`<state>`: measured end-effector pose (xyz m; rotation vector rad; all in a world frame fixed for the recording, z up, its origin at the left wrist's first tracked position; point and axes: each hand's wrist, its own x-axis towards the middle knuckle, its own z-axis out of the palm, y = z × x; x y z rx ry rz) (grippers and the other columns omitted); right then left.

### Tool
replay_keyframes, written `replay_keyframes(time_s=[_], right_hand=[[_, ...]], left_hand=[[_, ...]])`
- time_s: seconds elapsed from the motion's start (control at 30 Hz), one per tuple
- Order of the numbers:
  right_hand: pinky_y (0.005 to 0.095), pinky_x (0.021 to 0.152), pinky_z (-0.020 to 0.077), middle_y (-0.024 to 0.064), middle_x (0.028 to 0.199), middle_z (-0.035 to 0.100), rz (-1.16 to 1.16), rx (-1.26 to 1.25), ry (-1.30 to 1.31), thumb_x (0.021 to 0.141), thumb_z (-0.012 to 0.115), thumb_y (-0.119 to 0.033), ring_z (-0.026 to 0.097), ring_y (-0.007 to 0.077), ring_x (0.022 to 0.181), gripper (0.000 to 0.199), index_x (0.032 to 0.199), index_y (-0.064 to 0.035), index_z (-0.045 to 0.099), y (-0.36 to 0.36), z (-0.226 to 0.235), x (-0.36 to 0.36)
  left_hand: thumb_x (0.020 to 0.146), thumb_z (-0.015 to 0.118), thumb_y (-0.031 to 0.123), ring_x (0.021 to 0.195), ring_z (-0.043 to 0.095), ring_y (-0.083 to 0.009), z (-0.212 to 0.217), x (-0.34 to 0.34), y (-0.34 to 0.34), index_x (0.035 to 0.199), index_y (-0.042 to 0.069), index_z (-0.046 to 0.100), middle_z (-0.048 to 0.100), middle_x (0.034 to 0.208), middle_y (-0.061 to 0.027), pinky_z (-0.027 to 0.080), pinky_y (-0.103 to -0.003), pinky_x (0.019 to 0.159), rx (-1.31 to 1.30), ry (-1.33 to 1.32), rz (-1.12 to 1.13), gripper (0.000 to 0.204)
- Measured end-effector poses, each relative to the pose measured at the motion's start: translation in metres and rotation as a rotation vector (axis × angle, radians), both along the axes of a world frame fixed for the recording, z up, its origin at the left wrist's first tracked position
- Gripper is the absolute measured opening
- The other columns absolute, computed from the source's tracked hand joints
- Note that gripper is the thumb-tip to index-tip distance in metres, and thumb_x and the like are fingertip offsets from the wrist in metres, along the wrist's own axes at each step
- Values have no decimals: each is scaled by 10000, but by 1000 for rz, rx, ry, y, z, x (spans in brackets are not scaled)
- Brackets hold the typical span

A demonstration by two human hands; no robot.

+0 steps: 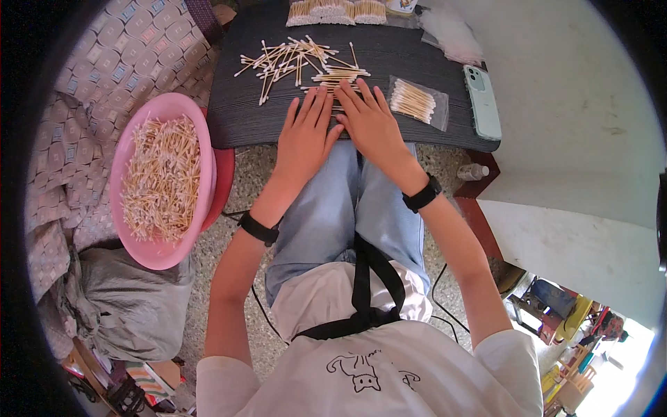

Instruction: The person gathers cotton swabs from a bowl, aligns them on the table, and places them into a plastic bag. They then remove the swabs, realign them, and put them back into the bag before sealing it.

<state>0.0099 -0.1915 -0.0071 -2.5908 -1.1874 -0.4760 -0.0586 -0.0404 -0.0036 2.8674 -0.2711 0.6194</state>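
My left hand and my right hand lie side by side at the near edge of a black table, palms down with fingers stretched out. Beneath and just beyond my fingertips is a row of cotton swabs, roughly lined up side to side; my hands hide part of it. Farther back lies a loose, crisscrossed heap of cotton swabs. To the right of my right hand rests a clear plastic bag with a neat bundle of swabs inside.
A pink basin full of loose swabs stands left of the table on something red. Packed swab bundles line the far edge, near empty-looking clear bags. A pale green phone lies at the right edge; a small bottle stands below.
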Motion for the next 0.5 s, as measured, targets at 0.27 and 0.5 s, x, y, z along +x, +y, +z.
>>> replay_keyframes(time_s=[0.27,0.5], right_hand=[[418,1117,283,100,1429,433,70,11,40,939,495,-212,383,277,1337,473,1373,-37,429,-8,7,-17],[382,1104,326,151,1384,467,140,119,107,914,491,-112,433,273,1301,426,1320,12,466,-5,8,-10]], left_hand=[[939,519,244,1329,388,-295,2,-16,2,1344,-19,448,413,1430,-159,283,-447,1108,-71,24,-45,488],[922,549,217,1173,507,-310,12,-10,4,1249,-24,528,511,1279,-161,361,-467,1053,-111,-39,-49,407]])
